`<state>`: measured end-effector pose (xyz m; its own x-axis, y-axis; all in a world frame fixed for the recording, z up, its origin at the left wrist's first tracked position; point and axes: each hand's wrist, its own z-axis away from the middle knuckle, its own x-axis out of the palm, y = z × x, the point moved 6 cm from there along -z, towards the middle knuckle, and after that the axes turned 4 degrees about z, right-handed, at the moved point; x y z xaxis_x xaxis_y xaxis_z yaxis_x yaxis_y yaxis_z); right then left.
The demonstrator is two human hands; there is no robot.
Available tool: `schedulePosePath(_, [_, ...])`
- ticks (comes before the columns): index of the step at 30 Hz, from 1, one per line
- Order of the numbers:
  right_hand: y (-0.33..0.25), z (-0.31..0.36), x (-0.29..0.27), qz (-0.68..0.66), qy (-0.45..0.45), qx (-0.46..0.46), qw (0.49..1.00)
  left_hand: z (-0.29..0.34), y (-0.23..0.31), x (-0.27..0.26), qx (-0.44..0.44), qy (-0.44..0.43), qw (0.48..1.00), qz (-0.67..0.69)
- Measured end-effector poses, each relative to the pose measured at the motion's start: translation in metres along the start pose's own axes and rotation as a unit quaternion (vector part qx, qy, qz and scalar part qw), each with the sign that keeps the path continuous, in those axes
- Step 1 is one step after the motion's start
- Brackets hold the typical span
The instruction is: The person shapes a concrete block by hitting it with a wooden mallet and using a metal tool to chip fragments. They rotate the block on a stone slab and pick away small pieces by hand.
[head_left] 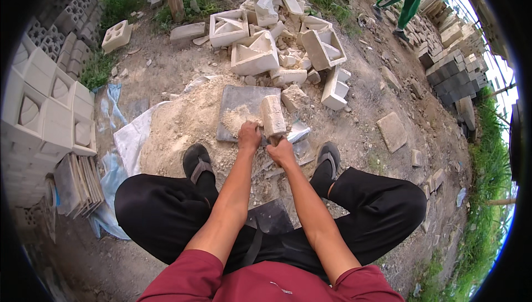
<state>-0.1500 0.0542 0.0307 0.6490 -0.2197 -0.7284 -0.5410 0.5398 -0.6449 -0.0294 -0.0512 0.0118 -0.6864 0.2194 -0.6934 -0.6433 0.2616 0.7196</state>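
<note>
My right hand [281, 150] is closed round the handle of a dusty mallet [272, 115]. Its thick, pale, block-shaped head points away from me over the right edge of a flat grey slab [255, 95]. My left hand [250, 136] is curled low at the slab's near edge, beside the mallet; what its fingers hold, if anything, is hidden. Pale crushed powder [235, 118] lies on the slab near that hand. A larger heap of sandy powder and crumbs [177, 130] spreads to the left on a white sheet [133, 141].
Broken cream-coloured blocks [257, 52] are piled beyond the slab. Patterned blocks [41, 99] and leaning thin boards [77, 185] stand at left. Grey blocks [454, 77] are stacked at far right. A person in green trousers [407, 0] walks at upper right. My sandalled feet flank the work.
</note>
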Motion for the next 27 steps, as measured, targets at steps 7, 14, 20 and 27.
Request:
schedulePosePath(7, [-0.03,0.011,-0.007,-0.064,0.048,-0.017,0.997,0.006,-0.01,0.002,0.008,0.006,1.0,0.027])
schedulePosePath(14, [-0.012,-0.002,0.001,0.018,-0.02,0.037,0.999,0.001,-0.024,-0.006,-0.022,0.088,0.988,0.121])
schedulePosePath(20, [-0.029,0.004,-0.007,-0.112,0.102,-0.013,0.988,0.002,-0.021,-0.012,-0.068,0.105,0.978,0.168])
schedulePosePath(27, [-0.028,-0.005,0.0,0.057,-0.076,0.056,0.994,-0.001,-0.029,-0.007,-0.08,0.121,0.977,0.156])
